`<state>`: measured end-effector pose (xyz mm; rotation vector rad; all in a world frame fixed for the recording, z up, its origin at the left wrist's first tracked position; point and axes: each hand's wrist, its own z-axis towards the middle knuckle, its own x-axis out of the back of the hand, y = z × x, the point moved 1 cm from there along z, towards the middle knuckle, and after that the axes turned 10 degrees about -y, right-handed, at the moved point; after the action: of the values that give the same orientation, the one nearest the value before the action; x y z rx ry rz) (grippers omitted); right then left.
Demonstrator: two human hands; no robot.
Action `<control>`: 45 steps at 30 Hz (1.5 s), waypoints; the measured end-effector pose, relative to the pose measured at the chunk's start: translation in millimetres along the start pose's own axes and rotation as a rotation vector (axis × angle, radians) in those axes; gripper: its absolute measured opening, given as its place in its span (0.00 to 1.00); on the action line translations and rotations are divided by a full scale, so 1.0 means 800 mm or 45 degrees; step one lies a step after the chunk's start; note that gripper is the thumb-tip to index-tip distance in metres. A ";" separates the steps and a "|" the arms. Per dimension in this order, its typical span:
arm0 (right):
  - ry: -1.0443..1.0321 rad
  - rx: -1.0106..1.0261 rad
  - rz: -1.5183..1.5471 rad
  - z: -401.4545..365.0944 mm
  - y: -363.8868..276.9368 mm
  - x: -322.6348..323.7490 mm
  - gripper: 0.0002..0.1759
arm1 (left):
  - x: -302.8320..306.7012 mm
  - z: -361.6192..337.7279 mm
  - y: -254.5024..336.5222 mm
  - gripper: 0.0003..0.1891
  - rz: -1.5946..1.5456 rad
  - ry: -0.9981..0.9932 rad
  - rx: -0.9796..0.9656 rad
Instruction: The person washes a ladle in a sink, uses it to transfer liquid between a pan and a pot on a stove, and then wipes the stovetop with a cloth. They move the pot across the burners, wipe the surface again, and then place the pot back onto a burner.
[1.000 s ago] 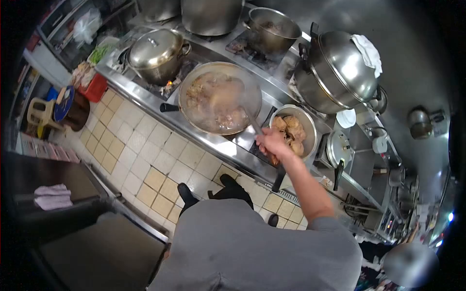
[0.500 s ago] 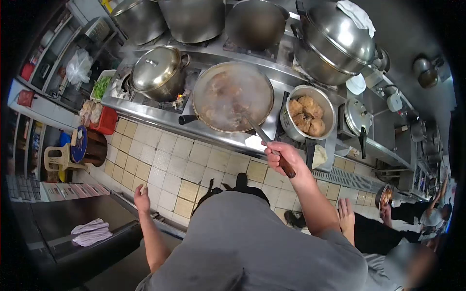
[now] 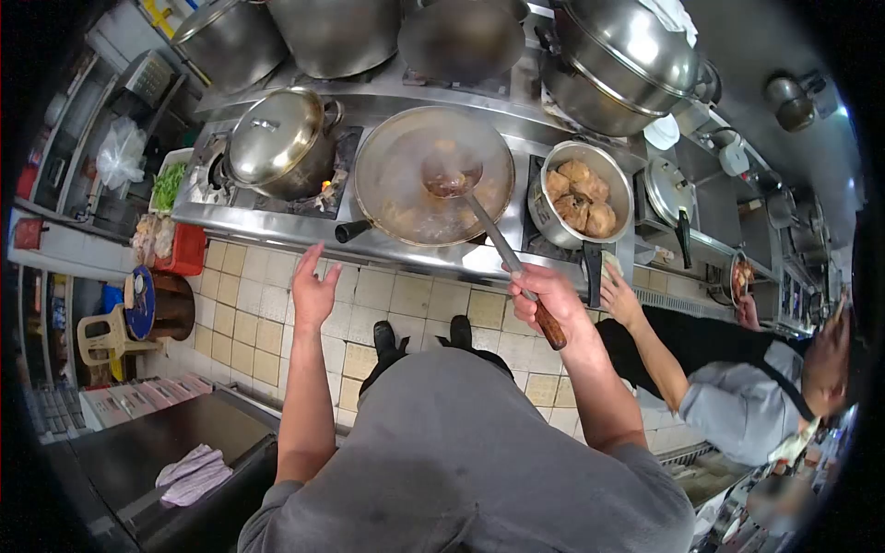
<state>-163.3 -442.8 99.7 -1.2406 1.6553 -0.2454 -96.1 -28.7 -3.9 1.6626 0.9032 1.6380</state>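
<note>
My right hand (image 3: 553, 302) is closed around the wooden grip of a long metal ladle (image 3: 498, 240). The ladle's bowl, holding brown liquid, is over the large round pan (image 3: 360, 175). Steam partly hides the pan's brownish contents. Its black handle (image 3: 353, 230) points toward the left front. My left hand (image 3: 314, 290) is raised in front of the stove edge, fingers apart and holding nothing. It is nearest to that pan handle, but apart from it. Right of the pan stands an open pressure cooker (image 3: 544, 226) with several brown lumps of food (image 3: 579, 172) in it.
A lidded pot (image 3: 277, 152) sits over a flame on the left burner. Larger pots (image 3: 336, 37) and a big steamer (image 3: 627, 64) line the back. At right, a co-worker (image 3: 737, 396) reaches a hand (image 3: 622, 300) near the cooker's handle. A stool (image 3: 138, 309) stands left.
The ladle's bowl has risen out of the pan's contents with brown liquid in it. My left hand has moved up toward the stove. The co-worker has come closer to the cooker.
</note>
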 end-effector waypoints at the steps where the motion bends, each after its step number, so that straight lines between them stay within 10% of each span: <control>1: 0.006 0.008 0.034 -0.002 0.001 -0.007 0.07 | -0.003 0.013 0.011 0.26 -0.010 -0.018 -0.010; 18: 0.042 0.045 0.178 -0.024 -0.003 -0.024 0.09 | -0.047 0.019 0.079 0.15 0.499 0.059 -0.531; 25: 0.018 -0.001 0.193 -0.031 -0.007 -0.004 0.18 | -0.344 -0.058 0.134 0.21 -0.847 -1.886 0.121; 27: 0.013 0.011 0.181 -0.028 -0.014 -0.004 0.16 | -0.492 -0.081 0.081 0.24 -2.308 -2.403 0.222; 31: -0.042 -0.029 0.169 -0.025 -0.022 0.007 0.13 | -0.365 -0.077 0.318 0.34 -2.131 -1.593 -0.382; 45: -0.083 -0.034 0.110 -0.027 -0.018 0.037 0.16 | -0.467 -0.082 0.225 0.33 -2.080 -1.785 0.317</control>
<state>-170.5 -481.1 102.2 -1.1817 1.6562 -0.1285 -151.6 -440.0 -66.0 1.0143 1.0366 -0.7006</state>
